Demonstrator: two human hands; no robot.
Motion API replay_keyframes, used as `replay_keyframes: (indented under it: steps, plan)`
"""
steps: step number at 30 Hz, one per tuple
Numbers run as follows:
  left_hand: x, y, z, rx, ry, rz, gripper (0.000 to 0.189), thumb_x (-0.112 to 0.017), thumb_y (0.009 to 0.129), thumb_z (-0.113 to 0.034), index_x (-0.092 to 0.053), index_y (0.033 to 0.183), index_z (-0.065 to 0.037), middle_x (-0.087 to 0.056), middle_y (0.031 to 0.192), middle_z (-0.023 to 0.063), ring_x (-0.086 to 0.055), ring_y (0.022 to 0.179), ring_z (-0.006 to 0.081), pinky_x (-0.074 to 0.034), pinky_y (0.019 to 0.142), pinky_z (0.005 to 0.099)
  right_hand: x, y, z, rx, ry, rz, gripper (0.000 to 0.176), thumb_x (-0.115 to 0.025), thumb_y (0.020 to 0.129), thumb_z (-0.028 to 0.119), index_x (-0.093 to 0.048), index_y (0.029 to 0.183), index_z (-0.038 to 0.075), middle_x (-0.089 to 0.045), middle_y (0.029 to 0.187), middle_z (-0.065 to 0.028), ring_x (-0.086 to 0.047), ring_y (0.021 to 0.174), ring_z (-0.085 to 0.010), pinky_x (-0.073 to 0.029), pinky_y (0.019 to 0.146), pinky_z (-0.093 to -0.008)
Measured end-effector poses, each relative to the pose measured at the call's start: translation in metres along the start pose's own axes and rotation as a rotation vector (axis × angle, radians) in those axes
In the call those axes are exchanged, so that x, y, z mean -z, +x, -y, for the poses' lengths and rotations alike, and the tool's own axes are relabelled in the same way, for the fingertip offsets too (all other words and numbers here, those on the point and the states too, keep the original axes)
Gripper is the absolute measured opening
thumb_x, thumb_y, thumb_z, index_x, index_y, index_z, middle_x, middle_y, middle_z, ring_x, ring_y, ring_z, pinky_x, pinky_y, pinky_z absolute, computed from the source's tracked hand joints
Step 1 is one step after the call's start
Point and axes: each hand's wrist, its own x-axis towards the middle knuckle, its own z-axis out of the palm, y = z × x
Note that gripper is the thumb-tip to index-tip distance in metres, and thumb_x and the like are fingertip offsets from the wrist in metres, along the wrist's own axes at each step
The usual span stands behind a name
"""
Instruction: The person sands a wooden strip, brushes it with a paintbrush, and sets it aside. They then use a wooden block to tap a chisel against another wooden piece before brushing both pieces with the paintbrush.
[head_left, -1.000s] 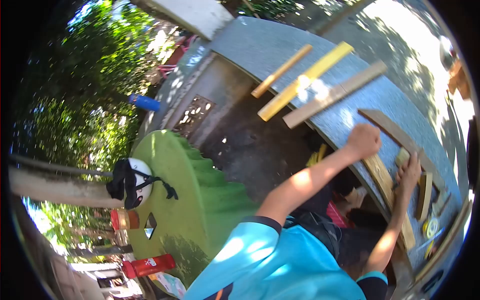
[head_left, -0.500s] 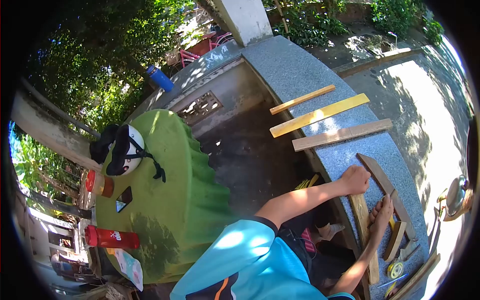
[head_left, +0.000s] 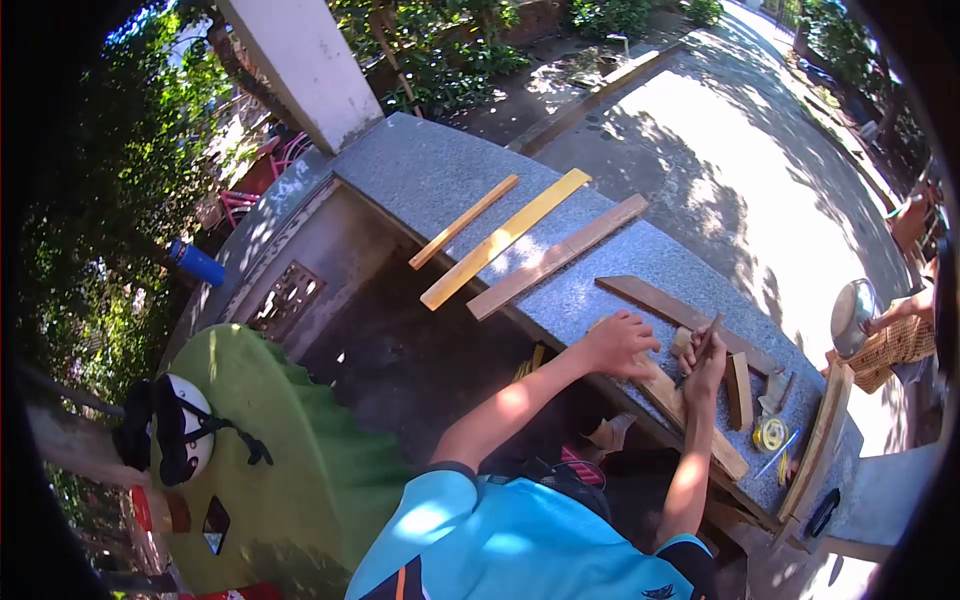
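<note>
My left hand (head_left: 618, 345) is over the upper end of a long wooden board (head_left: 725, 452), its fingers bent and loosely apart. My right hand (head_left: 704, 365) is closed around a thin, dark, stick-like tool (head_left: 711, 332) that points up from the fist; its lower part is hidden by the fingers. Right beside those fingers is a pale, rounded piece (head_left: 683, 341). A brown plank (head_left: 655, 300) lies just beyond both hands. To the right of my right hand, a short wooden block (head_left: 739, 392) rests on the grey stone ledge (head_left: 570, 312).
Three wooden strips (head_left: 560, 255) lie across the ledge, farther left. A yellow tape roll (head_left: 770, 434), a blue pen (head_left: 777, 452) and another board (head_left: 818, 440) are at right. A green-covered table (head_left: 300, 450) with a helmet (head_left: 185, 430) stands at left. Another person's arm (head_left: 895, 312) shows far right.
The view has swung right, shifting the scene leftward. My left fist has loosened over the board. My right hand has lifted and now shows the dark stick-like tool upright.
</note>
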Motion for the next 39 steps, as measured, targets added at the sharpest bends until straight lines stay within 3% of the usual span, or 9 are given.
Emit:
replay_keyframes:
  steps: [9,10,13,17,20,27,30,33,39]
  plan:
    - [0.017,-0.035,0.027,0.045,0.050,0.095,0.051,-0.069,0.062,-0.050,-0.061,0.100,-0.018,-0.053,0.088,0.0047,-0.054,0.087,0.0231,-0.043,0.078,0.0358,0.019,-0.014,0.030,0.543,-1.087,0.283,0.025,-0.051,0.085,0.011,-0.056,0.106,0.000,-0.053,0.081,-0.0074,-0.055,0.072,-0.0159,-0.044,0.061,-0.0258]
    - [0.022,-0.040,0.034,0.072,0.048,0.078,0.050,-0.070,0.061,-0.049,-0.062,0.099,-0.018,-0.053,0.088,0.0051,-0.054,0.087,0.0234,-0.043,0.077,0.0358,0.020,-0.016,0.031,0.463,-1.258,0.321,0.025,-0.055,0.082,0.010,-0.057,0.104,-0.001,-0.054,0.085,-0.0123,-0.058,0.079,-0.0242,-0.046,0.068,-0.0316]
    - [0.042,-0.049,0.050,0.138,0.086,0.058,0.050,-0.071,0.060,-0.050,-0.063,0.098,-0.018,-0.054,0.089,0.0056,-0.054,0.087,0.0238,-0.043,0.077,0.0356,0.020,-0.024,0.023,0.451,-1.499,0.369,0.021,-0.057,0.082,0.007,-0.058,0.101,0.000,-0.055,0.088,-0.0122,-0.058,0.075,-0.0207,-0.046,0.068,-0.0305]
    - [0.050,-0.053,0.064,0.181,0.088,0.081,0.052,-0.070,0.061,-0.052,-0.063,0.099,-0.018,-0.054,0.091,0.0061,-0.052,0.090,0.0244,-0.042,0.079,0.0367,0.017,-0.033,0.026,0.418,-1.440,0.279,0.022,-0.057,0.080,0.010,-0.059,0.100,0.002,-0.055,0.094,-0.0162,-0.056,0.083,-0.0325,-0.045,0.074,-0.0380]
    - [0.048,-0.053,0.064,0.186,0.099,0.085,0.052,-0.069,0.061,-0.053,-0.063,0.099,-0.018,-0.055,0.092,0.0059,-0.052,0.091,0.0242,-0.041,0.080,0.0373,0.034,-0.029,0.028,0.616,-1.584,0.077,0.029,-0.060,0.076,0.011,-0.058,0.105,0.006,-0.057,0.097,-0.0142,-0.055,0.089,-0.0327,-0.045,0.077,-0.0391]
    - [0.048,-0.052,0.059,0.206,0.145,0.083,0.053,-0.068,0.060,-0.056,-0.064,0.099,-0.019,-0.056,0.094,0.0047,-0.053,0.093,0.0231,-0.040,0.082,0.0366,0.029,-0.014,0.048,0.500,-2.015,0.208,0.051,-0.070,0.065,0.016,-0.053,0.113,0.009,-0.057,0.100,-0.0122,-0.052,0.095,-0.0321,-0.044,0.081,-0.0414]
    - [0.045,-0.053,0.062,0.185,0.157,0.056,0.053,-0.069,0.059,-0.056,-0.064,0.098,-0.019,-0.055,0.092,0.0039,-0.052,0.093,0.0223,-0.040,0.082,0.0361,0.042,-0.002,0.046,0.658,-1.962,0.187,0.054,-0.071,0.066,0.015,-0.050,0.116,0.006,-0.057,0.102,-0.0146,-0.053,0.096,-0.0315,-0.044,0.081,-0.0402]
    - [0.044,-0.053,0.063,0.199,0.152,0.080,0.053,-0.070,0.059,-0.055,-0.065,0.097,-0.019,-0.055,0.093,0.0040,-0.052,0.094,0.0222,-0.039,0.083,0.0369,0.030,0.001,0.046,0.740,-1.421,0.044,0.050,-0.070,0.071,0.015,-0.049,0.114,0.003,-0.056,0.103,-0.0180,-0.055,0.097,-0.0306,-0.043,0.082,-0.0382]
    - [0.069,-0.031,0.021,0.059,0.076,-0.001,0.072,-0.070,0.060,-0.052,-0.050,0.122,-0.021,-0.049,0.113,0.0098,-0.048,0.104,0.0287,-0.033,0.092,0.0415,-0.026,-0.027,0.033,0.472,-0.320,0.157,0.033,-0.058,0.076,0.009,-0.051,0.108,0.003,-0.058,0.103,-0.0127,-0.057,0.096,-0.0249,-0.046,0.083,-0.0331]
